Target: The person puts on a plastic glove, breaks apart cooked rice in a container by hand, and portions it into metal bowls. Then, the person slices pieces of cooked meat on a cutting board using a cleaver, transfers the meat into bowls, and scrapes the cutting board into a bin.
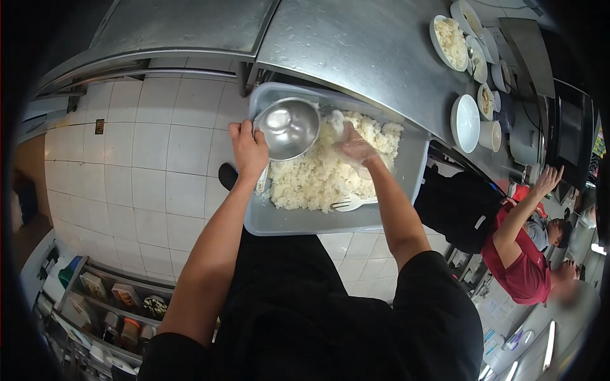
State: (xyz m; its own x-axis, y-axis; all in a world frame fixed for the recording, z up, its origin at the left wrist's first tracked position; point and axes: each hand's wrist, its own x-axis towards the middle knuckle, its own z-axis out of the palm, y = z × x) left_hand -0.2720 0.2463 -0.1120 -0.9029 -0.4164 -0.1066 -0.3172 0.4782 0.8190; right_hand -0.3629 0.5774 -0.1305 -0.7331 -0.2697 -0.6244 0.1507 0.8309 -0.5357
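your left hand (250,149) grips the metal bowl (289,136) by its rim; your gloved right hand (354,151) is curled at the rice (298,184), whether holding any, can't tell. no rice seen in bowl yet; plenty lies loose in grey tub (416,152). beyond: steel counter (356,57).

The bowl (291,134) is bright metal, glossy inside from where I stand. The tub (414,153) looks like smooth plastic, the rice (302,184) rough and grainy. The glove (356,150) is crinkled clear plastic. Satiny metal covers the desk (356,63); the floor tiles (149,149) look smooth, the sleeve (438,305) matt cloth.
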